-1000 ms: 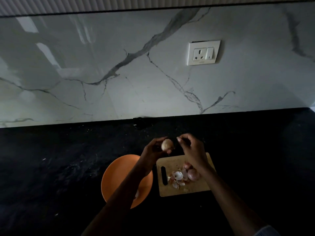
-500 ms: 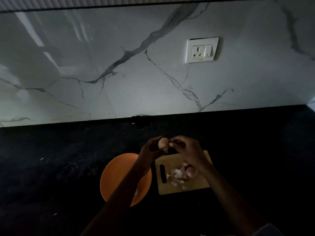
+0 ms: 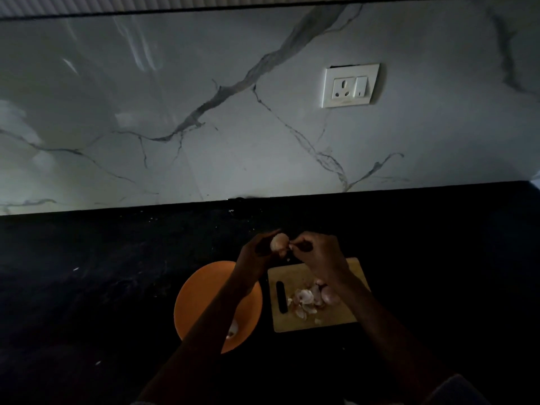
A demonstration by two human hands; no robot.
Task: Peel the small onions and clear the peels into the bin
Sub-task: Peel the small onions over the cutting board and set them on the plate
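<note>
My left hand [image 3: 257, 252] holds a small pale onion [image 3: 279, 243] in its fingertips above the far edge of the wooden cutting board [image 3: 339, 320]. My right hand [image 3: 320, 252] pinches at the onion's right side, fingers curled. On the board lie several loose peels [image 3: 304, 301] and a whole pinkish onion [image 3: 330, 296], partly hidden by my right forearm. An orange bowl [image 3: 204, 296] stands left of the board under my left forearm, with a pale piece [image 3: 233, 328] showing inside it.
The black countertop [image 3: 102, 287] is dark all round the bowl and board. A marble backsplash rises behind it, with a white wall socket [image 3: 350, 85] at the upper right. No bin is in view.
My right hand has closed in on the onion from a small gap and now pinches at its side. Both hands stay above the board's far edge.
</note>
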